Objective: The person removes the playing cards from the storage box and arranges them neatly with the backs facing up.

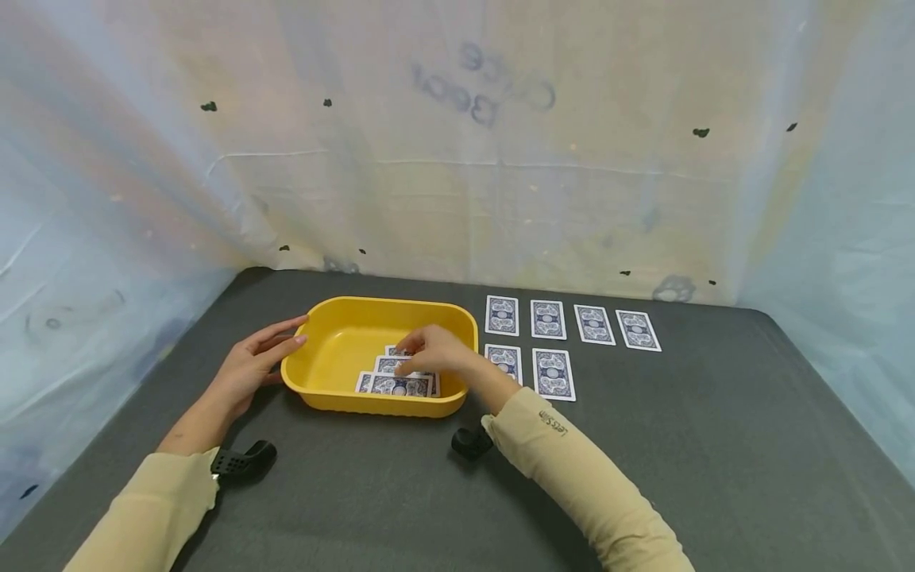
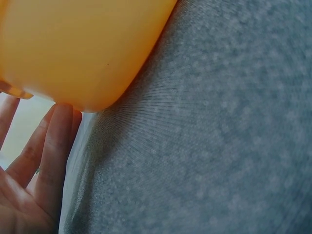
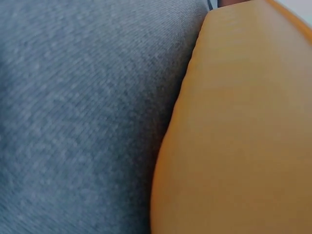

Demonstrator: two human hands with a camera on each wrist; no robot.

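A yellow plastic tub (image 1: 336, 403) rests on the dark table. Against its left end, my left hand (image 1: 252, 367) has its fingertips on the wall and rim; the left wrist view also shows fairly straight fingers (image 2: 57, 151) at the tub's side (image 2: 92, 53). My right hand (image 1: 438, 349) reaches over the right side into the tub. Its thumb and fingers point down, apart, at several blue-and-white patterned playing cards (image 1: 400, 386) lying overlapped inside. Whether a fingertip touches a card is hard to see. The right wrist view shows only the tub's outer wall (image 3: 234, 122) and cloth.
Right of the tub, several face-down playing cards (image 1: 548, 319) lie in a back row. Two more cards (image 1: 554, 374) lie in front of them, one partly behind my right forearm. A translucent plastic sheet (image 1: 457, 199) hangs beyond the table's back edge.
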